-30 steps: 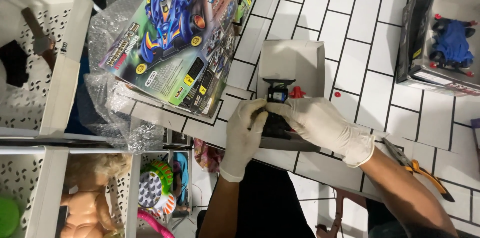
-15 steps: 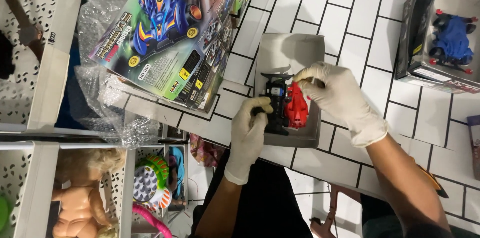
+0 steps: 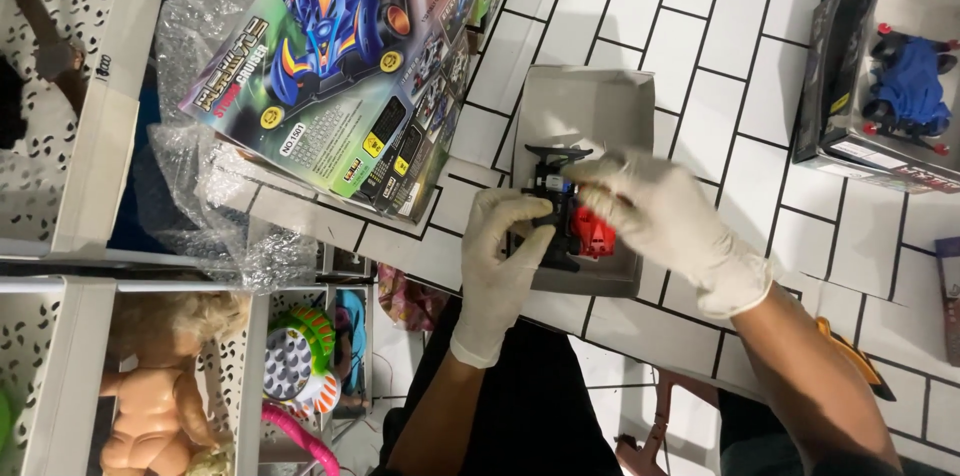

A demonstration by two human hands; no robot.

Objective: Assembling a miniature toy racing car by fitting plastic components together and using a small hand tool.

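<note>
Both my hands wear white gloves and hold a small toy race car (image 3: 570,216) with a black chassis and red body over an open grey cardboard tray (image 3: 590,106). My left hand (image 3: 500,256) grips the car's left side from below. My right hand (image 3: 660,216) pinches its upper right, near the red body. The car's lower part is hidden by my fingers.
A colourful model car box lid (image 3: 350,66) lies on bubble wrap (image 3: 200,186) at upper left. Another box holding a blue toy car (image 3: 905,86) sits at upper right. White perforated bins (image 3: 80,136) with a doll (image 3: 160,396) and toys stand left. An orange-handled tool (image 3: 860,356) lies by my right arm.
The car's red body has come into view from under my right hand. My right hand shifted up along the car; my left hand stays on the chassis.
</note>
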